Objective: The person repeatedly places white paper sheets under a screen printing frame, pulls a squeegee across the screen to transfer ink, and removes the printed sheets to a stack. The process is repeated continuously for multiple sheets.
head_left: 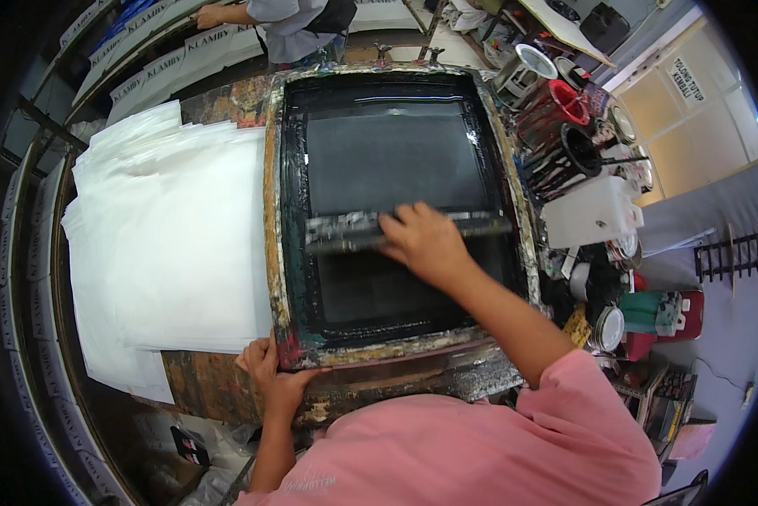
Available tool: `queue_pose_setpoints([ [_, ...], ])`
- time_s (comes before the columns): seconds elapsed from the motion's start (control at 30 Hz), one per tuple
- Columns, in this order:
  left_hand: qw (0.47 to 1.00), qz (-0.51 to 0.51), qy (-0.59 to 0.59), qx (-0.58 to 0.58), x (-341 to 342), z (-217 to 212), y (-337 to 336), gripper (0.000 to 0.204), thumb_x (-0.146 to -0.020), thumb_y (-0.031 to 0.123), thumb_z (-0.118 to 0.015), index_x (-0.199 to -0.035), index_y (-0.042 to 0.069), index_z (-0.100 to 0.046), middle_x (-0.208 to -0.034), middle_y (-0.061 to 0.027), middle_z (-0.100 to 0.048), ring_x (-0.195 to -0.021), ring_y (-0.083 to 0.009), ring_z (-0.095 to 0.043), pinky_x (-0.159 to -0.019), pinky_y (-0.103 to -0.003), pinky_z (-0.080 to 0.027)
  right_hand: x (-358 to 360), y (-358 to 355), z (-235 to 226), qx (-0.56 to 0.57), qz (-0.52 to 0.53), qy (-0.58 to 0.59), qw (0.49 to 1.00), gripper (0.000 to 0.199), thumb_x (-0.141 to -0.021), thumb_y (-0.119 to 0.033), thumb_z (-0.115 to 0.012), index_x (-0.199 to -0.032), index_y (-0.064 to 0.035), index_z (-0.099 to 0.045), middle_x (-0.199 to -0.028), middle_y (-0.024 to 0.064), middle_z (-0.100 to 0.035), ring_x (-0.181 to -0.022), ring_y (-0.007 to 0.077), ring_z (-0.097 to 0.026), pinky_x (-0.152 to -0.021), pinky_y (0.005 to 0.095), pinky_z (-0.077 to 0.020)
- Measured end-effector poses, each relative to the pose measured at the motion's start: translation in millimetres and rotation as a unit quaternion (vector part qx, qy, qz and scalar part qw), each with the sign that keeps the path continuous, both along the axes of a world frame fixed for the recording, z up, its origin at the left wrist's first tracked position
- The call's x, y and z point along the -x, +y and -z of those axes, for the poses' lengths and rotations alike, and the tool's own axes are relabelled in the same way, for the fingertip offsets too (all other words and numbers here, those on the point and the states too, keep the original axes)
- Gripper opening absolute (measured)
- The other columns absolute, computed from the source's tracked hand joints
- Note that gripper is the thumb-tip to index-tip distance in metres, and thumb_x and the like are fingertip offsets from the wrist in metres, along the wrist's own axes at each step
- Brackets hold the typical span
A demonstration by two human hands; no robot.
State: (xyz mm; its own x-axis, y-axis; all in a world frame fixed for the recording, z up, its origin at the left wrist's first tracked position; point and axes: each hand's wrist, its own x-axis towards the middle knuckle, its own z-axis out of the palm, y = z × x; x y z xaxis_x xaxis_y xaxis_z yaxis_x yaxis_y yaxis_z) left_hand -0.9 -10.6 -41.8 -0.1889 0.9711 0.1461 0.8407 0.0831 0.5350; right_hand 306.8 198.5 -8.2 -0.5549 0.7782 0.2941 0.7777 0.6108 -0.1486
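Note:
A screen-printing frame with a dark, ink-smeared mesh lies on the work table. Across the middle of its mesh stands a long, ink-stained squeegee, slightly blurred. My right hand is closed over the squeegee's upper edge, right of its middle, with the arm reaching in from the lower right. At the frame's near left corner, my left hand holds on, its thumb stretched along the front edge and its fingers at the left side. Whatever lies beneath the screen is hidden.
A big stack of white sheets lies left of the frame. Ink-stained pots, a red bucket and a white jug crowd the right side. Racks with printed sheets run along the left. Another person stands beyond the table.

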Motion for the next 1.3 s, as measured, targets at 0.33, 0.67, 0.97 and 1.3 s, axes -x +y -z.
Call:
queue_pose_setpoints([
  [0.33,0.999,0.025,-0.007,-0.032,6,2,-3,0.109,-0.046,0.067,-0.098,-0.131,0.004,-0.074,-0.106,-0.0077,-0.059,-0.107,-0.0287,-0.049,-0.097,-0.045,-0.034,15,209,9,-0.064,0.001,-0.021,0.998,0.034,-0.094,-0.043,-0.076,-0.111,-0.0142,-0.071,-0.104,0.0075,-0.070,-0.100,0.0318,-0.070,-0.078,0.0478,-0.0601],
  [0.67,0.986,0.007,-0.121,-0.111,-1,17,-7,0.111,-0.051,0.033,-0.106,-0.148,-0.001,-0.062,-0.112,-0.0089,-0.066,-0.107,-0.0288,-0.056,-0.098,-0.044,-0.044,-19,2,-95,0.175,-0.075,-0.009,0.982,0.040,-0.100,-0.046,-0.069,-0.113,-0.0079,-0.072,-0.095,0.0229,-0.075,-0.095,0.0475,-0.071,-0.084,0.0581,-0.0551],
  [0.97,0.845,-0.004,-0.456,-0.279,-41,-95,39,0.089,-0.084,0.016,-0.094,-0.157,-0.007,-0.048,-0.142,-0.0121,-0.064,-0.120,-0.0215,-0.065,-0.105,-0.036,-0.052,-6,-132,-190,-0.108,0.039,0.014,0.993,0.040,-0.088,-0.035,-0.079,-0.113,-0.0075,-0.064,-0.097,0.0118,-0.059,-0.096,0.0332,-0.060,-0.092,0.0481,-0.0475],
  [1.3,0.928,0.000,-0.321,-0.191,-8,-41,281,0.028,-0.110,0.021,-0.065,-0.125,-0.001,-0.072,-0.106,-0.0098,-0.075,-0.091,-0.0179,-0.072,-0.084,-0.031,-0.055,11,-13,-313,-0.294,0.027,0.074,0.952,0.049,-0.098,-0.044,-0.058,-0.080,0.0004,-0.070,-0.074,0.0195,-0.068,-0.068,0.0381,-0.069,-0.074,0.0506,-0.0536],
])
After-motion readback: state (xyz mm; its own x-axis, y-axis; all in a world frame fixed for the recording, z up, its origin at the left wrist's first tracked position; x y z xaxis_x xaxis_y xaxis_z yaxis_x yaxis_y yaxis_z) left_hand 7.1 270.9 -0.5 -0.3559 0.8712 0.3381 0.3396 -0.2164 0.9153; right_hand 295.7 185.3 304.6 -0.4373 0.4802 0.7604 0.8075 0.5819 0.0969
